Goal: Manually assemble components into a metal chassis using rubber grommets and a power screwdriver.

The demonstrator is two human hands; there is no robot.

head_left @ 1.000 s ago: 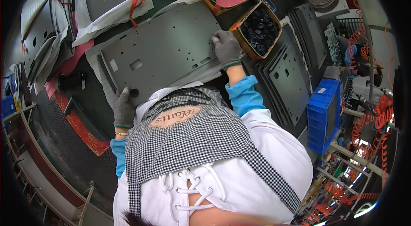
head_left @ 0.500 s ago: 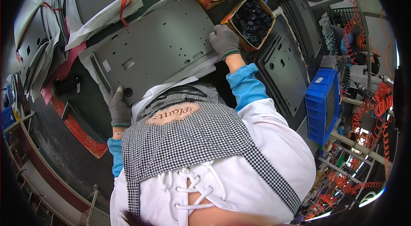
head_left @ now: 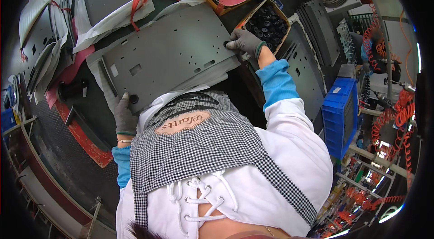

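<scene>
- Changed since half a second ago: no longer curled with the right hand over the right edge of the grey panel, but turned, wrist swung out to the right below the yellow box of black caps.
- Now able to see a small dark cap at that edge, not visible then.
- Judged to mean close finger work centred on the dark cap, with little or no shift of the panel.
- Lying at the right hand's very fingertips, near the panel's right edge: touching or just beside, cannot tell which.
- With right fingers and thumb bent toward each other, nearly together; cannot tell whether gripping the cap or only pressing.
- Resting as before with the left hand at the panel's near left corner, thumb on top, just beside a round black piece; cannot tell the spread of the other fingers, nor any hold under the edge.
</scene>
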